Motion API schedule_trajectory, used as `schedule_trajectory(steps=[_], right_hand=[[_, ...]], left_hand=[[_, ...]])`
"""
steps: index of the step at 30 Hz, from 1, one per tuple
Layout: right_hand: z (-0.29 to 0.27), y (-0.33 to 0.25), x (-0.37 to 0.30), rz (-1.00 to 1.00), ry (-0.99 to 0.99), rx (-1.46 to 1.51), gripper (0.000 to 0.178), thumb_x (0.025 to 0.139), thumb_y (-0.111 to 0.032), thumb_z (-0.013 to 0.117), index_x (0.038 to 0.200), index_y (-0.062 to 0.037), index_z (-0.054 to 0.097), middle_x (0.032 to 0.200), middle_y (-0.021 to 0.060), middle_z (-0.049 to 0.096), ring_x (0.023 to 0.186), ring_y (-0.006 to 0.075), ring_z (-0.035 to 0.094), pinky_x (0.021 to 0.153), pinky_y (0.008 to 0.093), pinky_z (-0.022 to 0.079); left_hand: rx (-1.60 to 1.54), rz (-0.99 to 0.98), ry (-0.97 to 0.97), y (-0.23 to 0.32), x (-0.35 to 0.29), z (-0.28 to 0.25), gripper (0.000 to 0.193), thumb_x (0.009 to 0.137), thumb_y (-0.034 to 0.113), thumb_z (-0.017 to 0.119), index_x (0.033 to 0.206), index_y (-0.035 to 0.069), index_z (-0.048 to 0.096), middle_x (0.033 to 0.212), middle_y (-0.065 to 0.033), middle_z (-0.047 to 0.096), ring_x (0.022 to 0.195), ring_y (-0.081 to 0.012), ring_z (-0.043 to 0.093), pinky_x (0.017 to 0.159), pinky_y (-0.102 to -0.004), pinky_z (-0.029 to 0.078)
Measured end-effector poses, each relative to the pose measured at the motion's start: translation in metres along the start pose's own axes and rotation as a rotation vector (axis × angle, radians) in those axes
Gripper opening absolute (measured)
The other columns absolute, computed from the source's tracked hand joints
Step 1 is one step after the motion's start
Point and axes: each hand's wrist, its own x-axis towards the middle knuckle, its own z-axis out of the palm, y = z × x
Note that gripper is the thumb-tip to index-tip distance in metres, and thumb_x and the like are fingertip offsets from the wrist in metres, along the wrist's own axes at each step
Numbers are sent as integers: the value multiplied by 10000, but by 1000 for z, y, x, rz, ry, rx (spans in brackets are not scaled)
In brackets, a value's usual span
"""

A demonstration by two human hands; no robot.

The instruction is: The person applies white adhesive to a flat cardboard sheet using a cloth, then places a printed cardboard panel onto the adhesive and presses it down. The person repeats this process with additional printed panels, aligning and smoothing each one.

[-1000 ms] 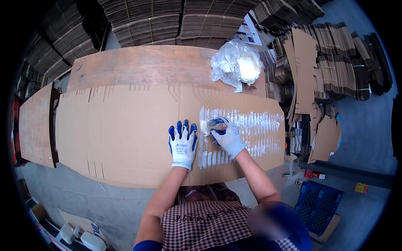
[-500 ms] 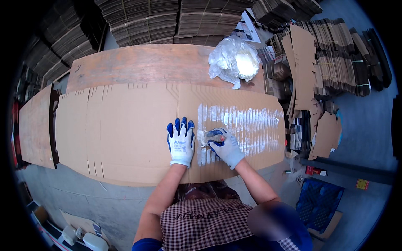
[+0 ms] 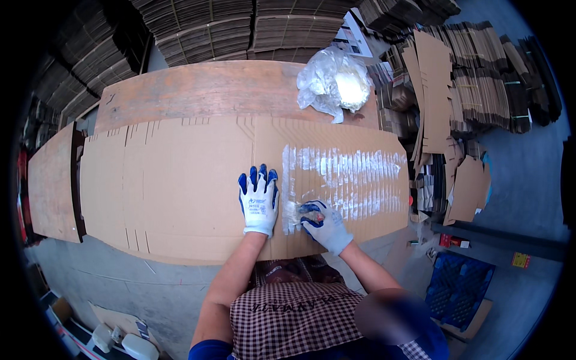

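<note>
Cardboard [image 3: 186, 186] lies under a spread left hand [image 3: 259, 203], the curled right hand [image 3: 328, 225], contents unclear from here, seemingly smoothing shiny strips [image 3: 336, 171], the next stroke wanting even pressure.

Loads of cardboard stacks [image 3: 201, 35] are piled along the back, bundled sheets [image 3: 481, 96] crowd the right side, a blue pallet [image 3: 459, 290] sits lower right, plus there's a wooden panel [image 3: 54, 183] way off left.
</note>
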Motion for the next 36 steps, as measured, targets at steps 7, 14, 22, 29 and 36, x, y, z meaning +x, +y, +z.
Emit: schedule_trajectory(steps=[7,14,22,29,36], right_hand=[[8,-14,-32,-44,14,-5,394,799,-154,738,1158,-43,620,1157,168,633,1049,373,635,919,408,515],[7,-15,-46,-38,22,-119,432,816,-176,709,1213,-44,597,1222,180,608,1077,375,621,941,430,509],[14,-2,-52,-32,50,-309,419,813,-187,669,1204,-52,607,1221,167,606,1082,348,610,933,428,510],[18,-4,-51,-398,-14,-487,443,741,-157,667,1178,-85,644,1283,113,584,1222,323,543,953,455,472],[12,18,-19,-198,106,-507,489,715,-184,727,1183,-87,625,1302,115,554,1225,351,510,1019,490,434]], left_hand=[[-4,3,20,4,2,-5,462,901,200,616,1350,109,558,1466,-145,488,1381,-361,405,1170,-556,223],[-5,3,22,2,1,-4,464,902,204,616,1352,106,558,1467,-146,486,1381,-365,404,1169,-558,224],[-11,3,21,2,0,-4,476,909,212,609,1371,112,550,1473,-145,483,1389,-367,396,1173,-560,213],[-7,-3,5,4,1,-5,467,919,214,598,1373,116,548,1486,-141,470,1400,-368,384,1177,-561,205],[-9,-6,4,3,0,-4,467,920,215,596,1374,118,546,1490,-140,464,1404,-370,377,1179,-560,202]])
